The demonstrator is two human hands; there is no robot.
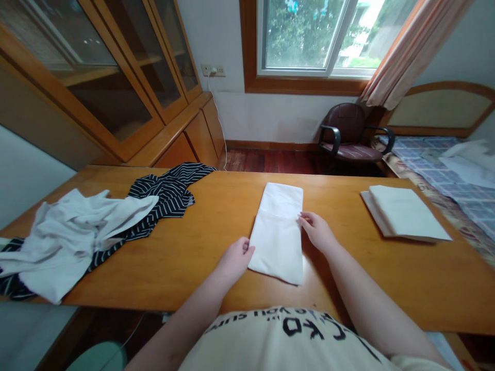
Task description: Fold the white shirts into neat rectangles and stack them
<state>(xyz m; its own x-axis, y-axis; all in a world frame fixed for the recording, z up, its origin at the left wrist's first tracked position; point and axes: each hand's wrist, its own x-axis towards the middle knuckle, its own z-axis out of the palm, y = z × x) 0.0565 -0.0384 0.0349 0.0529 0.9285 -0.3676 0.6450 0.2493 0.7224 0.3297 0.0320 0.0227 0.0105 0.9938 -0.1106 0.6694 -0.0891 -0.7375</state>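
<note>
A white cloth (276,232), folded into a long narrow rectangle, lies flat on the wooden table in front of me. My left hand (235,257) is at its lower left edge, fingers curled and thumb pressed against the fabric. On the opposite side, my right hand (317,229) pinches the right edge about halfway up. What kind of garment or linen it is cannot be made out in its folded state. Farther right lies a stack of folded white cloth (406,214), apart from both hands.
The wooden table (216,226) spans the view. At its left lie a crumpled white garment (77,232) and a black-and-white striped garment (170,188). Beyond stand a glass-door cabinet (154,108), an armchair (348,134) and a bed (456,165). A green stool (96,355) is below.
</note>
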